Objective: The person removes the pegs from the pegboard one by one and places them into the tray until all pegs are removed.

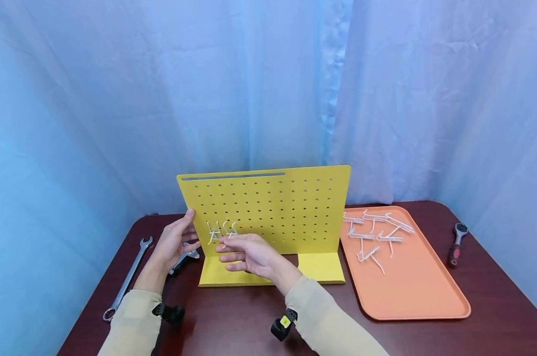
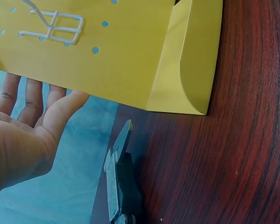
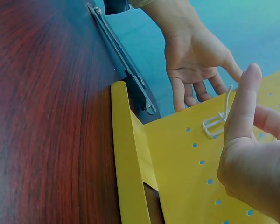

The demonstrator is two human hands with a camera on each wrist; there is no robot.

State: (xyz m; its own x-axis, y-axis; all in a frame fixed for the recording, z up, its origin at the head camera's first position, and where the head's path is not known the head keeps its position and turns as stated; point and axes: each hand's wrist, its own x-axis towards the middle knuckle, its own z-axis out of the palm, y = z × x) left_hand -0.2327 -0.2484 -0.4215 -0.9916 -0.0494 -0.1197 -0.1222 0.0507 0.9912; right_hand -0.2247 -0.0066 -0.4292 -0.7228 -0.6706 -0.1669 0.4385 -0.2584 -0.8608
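Observation:
A yellow pegboard (image 1: pixel 268 207) stands upright on its folded base. My left hand (image 1: pixel 175 240) holds its left edge, thumb toward the front and fingers reaching behind. Near that edge, a white wire pegboard hook (image 1: pixel 213 232) sits against the holes, its prong sticking out; it also shows in the left wrist view. Just to its right, my right hand (image 1: pixel 255 254) pinches a second white hook (image 1: pixel 230 227) between thumb and index finger, the other fingers spread. In the right wrist view that hook is mostly hidden behind the hand (image 3: pixel 256 163).
Several more white hooks (image 1: pixel 375 235) lie on an orange tray (image 1: pixel 411 296) at the right. Beyond it is a ratchet wrench (image 1: pixel 456 244). At the left lie a combination wrench (image 1: pixel 128 279) and a dark-handled tool (image 2: pixel 121 182) close to the board. Blue curtains (image 1: pixel 250 89) hang behind.

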